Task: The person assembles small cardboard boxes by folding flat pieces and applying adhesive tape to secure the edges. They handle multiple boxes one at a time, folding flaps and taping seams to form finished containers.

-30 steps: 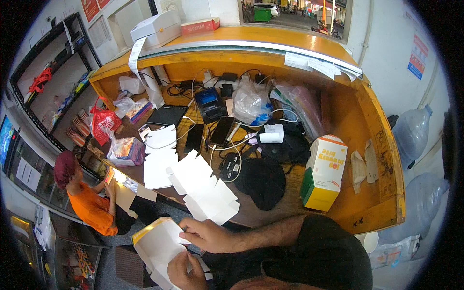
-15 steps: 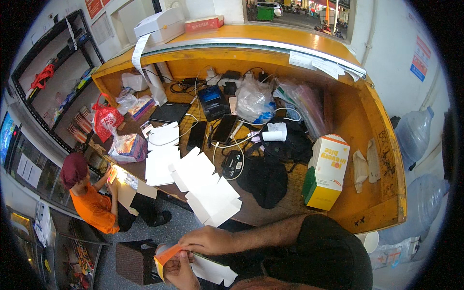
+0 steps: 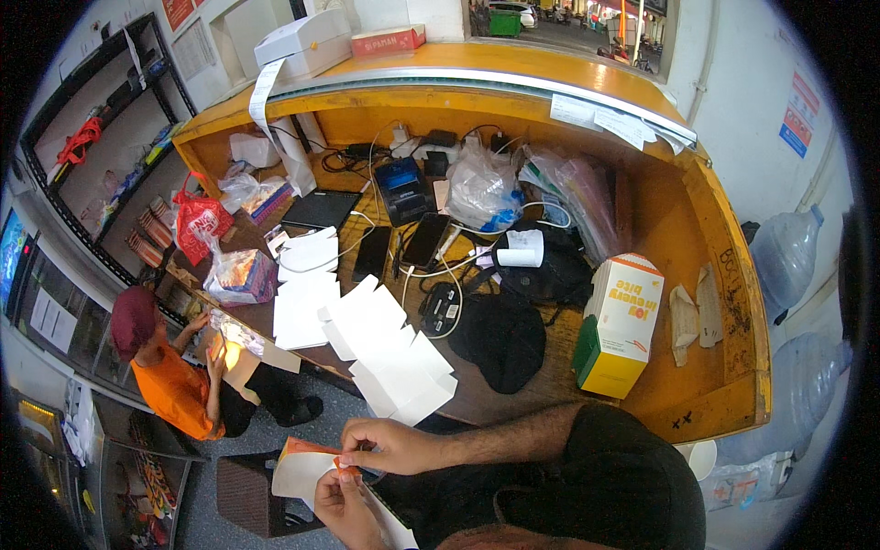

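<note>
Low in front of me, I hold a cardboard carton blank (image 3: 298, 474), white on its inner face with orange along the upper edge. My right hand (image 3: 390, 447) pinches a small orange flap at its edge, forearm coming in from the right. Just below, my left hand (image 3: 348, 513) grips the same edge, thumb and fingers meeting near the flap. Part of the blank runs on below the hands, partly hidden by them. On the desk edge beyond lie flat white carton blanks (image 3: 403, 376), stacked and overlapping.
Folded cartons (image 3: 623, 312) stand nested at the desk's right. Phones (image 3: 426, 240), cables, a black cap (image 3: 500, 344) and plastic bags crowd the wooden desk (image 3: 568, 403). A brown woven stool (image 3: 247, 495) is at lower left. A person in orange (image 3: 174, 394) works at left with another carton.
The carton blank has turned and opened, showing more of its white inside. Both hands have shifted slightly and work at the orange flap. The person at left has moved their hands apart.
</note>
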Tool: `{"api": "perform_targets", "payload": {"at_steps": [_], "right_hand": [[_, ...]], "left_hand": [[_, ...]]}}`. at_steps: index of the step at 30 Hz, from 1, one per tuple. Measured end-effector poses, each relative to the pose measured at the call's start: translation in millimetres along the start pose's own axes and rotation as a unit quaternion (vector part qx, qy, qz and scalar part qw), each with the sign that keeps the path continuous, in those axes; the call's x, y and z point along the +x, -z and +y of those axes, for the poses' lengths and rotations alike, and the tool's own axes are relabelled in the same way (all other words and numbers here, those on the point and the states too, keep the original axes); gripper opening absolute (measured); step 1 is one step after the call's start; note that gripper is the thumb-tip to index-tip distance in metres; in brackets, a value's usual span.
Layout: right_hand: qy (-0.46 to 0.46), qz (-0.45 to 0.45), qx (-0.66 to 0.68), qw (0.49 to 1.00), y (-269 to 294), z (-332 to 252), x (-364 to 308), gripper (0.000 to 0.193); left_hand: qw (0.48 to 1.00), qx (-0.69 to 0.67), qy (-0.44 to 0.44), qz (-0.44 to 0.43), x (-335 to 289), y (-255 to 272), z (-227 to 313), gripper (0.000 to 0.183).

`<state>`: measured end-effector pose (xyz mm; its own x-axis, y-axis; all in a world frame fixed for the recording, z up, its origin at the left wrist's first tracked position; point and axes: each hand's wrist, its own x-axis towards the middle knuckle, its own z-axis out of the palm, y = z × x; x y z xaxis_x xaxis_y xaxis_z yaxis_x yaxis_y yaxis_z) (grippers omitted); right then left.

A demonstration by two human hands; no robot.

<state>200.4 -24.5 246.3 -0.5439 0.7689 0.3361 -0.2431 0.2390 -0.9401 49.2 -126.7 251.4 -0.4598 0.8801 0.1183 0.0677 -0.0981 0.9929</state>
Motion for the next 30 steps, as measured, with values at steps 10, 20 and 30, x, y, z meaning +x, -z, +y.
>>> {"api": "perform_targets", "payload": {"at_steps": [10, 20, 30], "right_hand": [[0.025, -0.013, -0.048, 0.998, 1, -10, 0, 0.022], [0.105, 0.000, -0.086, 0.991, -3, -9, -2, 0.018], [0.062, -0.042, -0.048, 0.996, -2, -24, -4, 0.017]], "left_hand": [[0.999, -0.017, 0.024, -0.020, 1, 7, -7, 0.015], [0.983, -0.162, 0.073, -0.041, 4, 21, -30, 0.030], [0.990, -0.134, 0.047, -0.024, 4, 37, -44, 0.014]]}}
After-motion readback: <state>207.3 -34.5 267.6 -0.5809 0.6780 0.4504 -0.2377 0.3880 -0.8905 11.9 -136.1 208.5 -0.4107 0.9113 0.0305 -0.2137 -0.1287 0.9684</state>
